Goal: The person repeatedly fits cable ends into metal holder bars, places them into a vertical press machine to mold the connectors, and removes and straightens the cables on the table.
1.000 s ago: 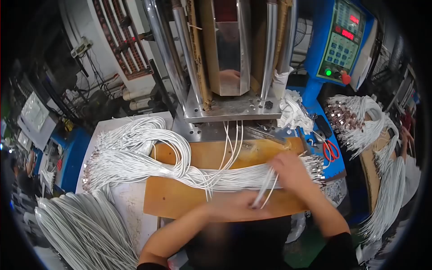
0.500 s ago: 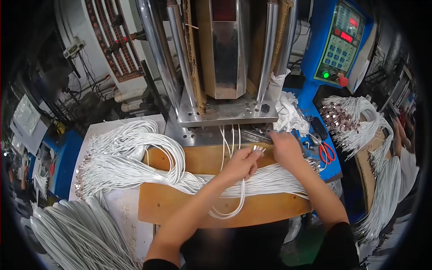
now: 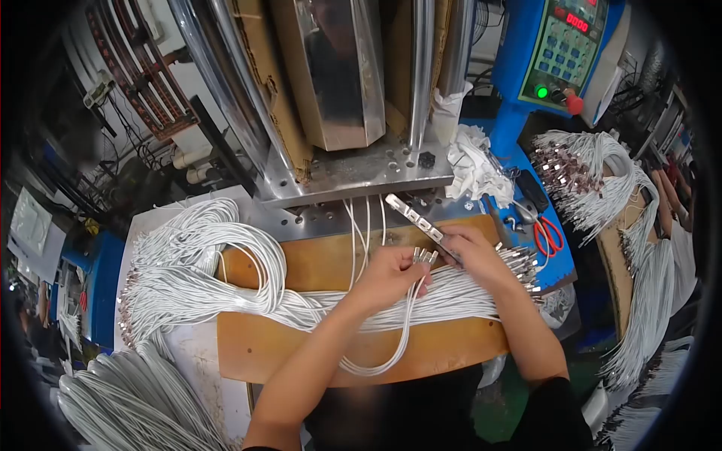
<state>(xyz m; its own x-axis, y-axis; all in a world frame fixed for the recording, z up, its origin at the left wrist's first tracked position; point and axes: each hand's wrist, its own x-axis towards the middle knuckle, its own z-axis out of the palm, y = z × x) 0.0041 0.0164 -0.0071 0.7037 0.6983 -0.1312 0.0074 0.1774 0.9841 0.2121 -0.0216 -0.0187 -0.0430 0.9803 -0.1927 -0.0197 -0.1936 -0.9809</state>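
In my left hand [image 3: 389, 276] is a small group of white cables, pinched just behind their silver metal plugs [image 3: 425, 256]. The cables [image 3: 407, 323] hang from that hand in a loop over the front of the brown board [image 3: 353, 361]. My right hand [image 3: 475, 259] is closed around the near end of a narrow metal bar [image 3: 414, 216], tilted up toward the press, with several bright pieces or recesses along its top. The plugs are close to the bar's lower end; whether they touch, I cannot tell. Under both hands lies a thick bundle of white cables [image 3: 301, 307].
A press with a steel plate [image 3: 361, 180] stands behind the board, thin cables hanging below it. Red-handled scissors [image 3: 548, 236] and crumpled white paper [image 3: 480, 165] lie at the right. A blue control panel [image 3: 560, 56] is beyond; grey cable coils [image 3: 135, 398] lie front left.
My right hand has lifted the metal bar off the press base and brought it nearer to my left hand. The left hand still holds the cable plugs. The whole view has shifted and tilted slightly.
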